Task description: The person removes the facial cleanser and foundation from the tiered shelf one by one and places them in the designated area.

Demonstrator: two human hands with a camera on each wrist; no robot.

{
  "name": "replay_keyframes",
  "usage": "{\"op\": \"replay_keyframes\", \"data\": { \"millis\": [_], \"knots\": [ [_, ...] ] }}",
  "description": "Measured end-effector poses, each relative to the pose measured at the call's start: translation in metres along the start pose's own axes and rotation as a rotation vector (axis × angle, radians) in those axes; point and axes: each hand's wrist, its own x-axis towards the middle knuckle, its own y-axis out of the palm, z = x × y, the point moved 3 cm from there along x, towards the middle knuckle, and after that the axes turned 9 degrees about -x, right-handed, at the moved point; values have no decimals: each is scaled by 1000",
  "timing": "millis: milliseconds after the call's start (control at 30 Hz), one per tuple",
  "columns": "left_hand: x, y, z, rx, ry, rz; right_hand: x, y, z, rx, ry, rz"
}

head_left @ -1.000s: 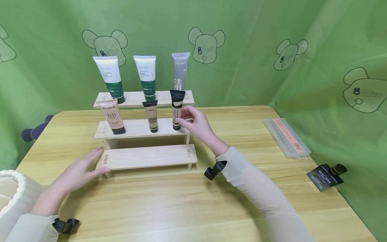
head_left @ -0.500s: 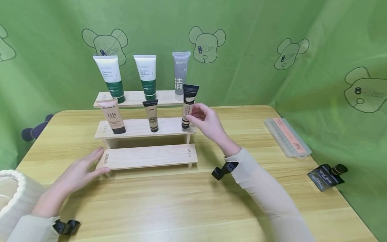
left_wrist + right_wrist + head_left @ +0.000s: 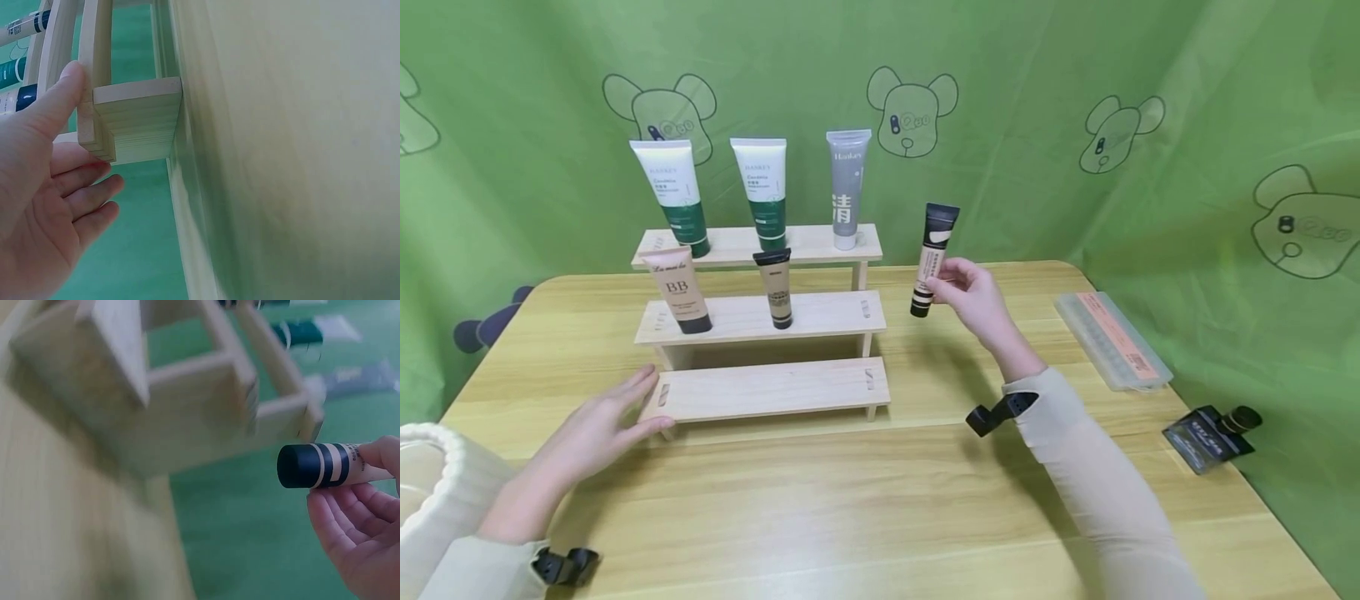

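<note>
My right hand [image 3: 977,304] pinches a black-capped cosmetic tube [image 3: 930,258] in mid-air, right of the wooden three-tier display stand [image 3: 767,392]; its cap points down. In the right wrist view the thumb lies over the cosmetic tube [image 3: 353,465], with fingers beneath. My left hand [image 3: 598,425] grips the left end of the lowest shelf, thumb on its front edge and fingers by the side, as the left wrist view also shows. A pink BB tube [image 3: 679,292] and a small beige tube [image 3: 778,287] stand on the middle shelf.
Two white-and-green tubes [image 3: 673,196] and a grey tube [image 3: 847,187] stand on the top shelf. A clear case [image 3: 1112,342] and a dark bottle [image 3: 1206,437] lie at the table's right side. A white ribbed container [image 3: 452,483] is at the left; green cloth hangs behind.
My right hand has lifted the black-capped cosmetic tube off the middle shelf's right end and carried it rightward, away from the stand. My left hand stays in place.
</note>
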Motion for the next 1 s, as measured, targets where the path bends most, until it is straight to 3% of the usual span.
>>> {"op": "replay_keyframes", "data": {
  "millis": [333, 600, 733, 1000],
  "knots": [
    [0, -1, -2, -3, 3, 1, 18, -6, -53, 28, 165, 17],
    [1, -1, -3, 9, 9, -4, 32, 5, -94, -106, 358, 116],
    [1, -2, -3, 9, 20, -12, 37, 12, -106, -103, 421, 148],
    [1, -2, -4, 4, 10, -7, 46, 19, -118, -224, 466, 169]
  ]
}}
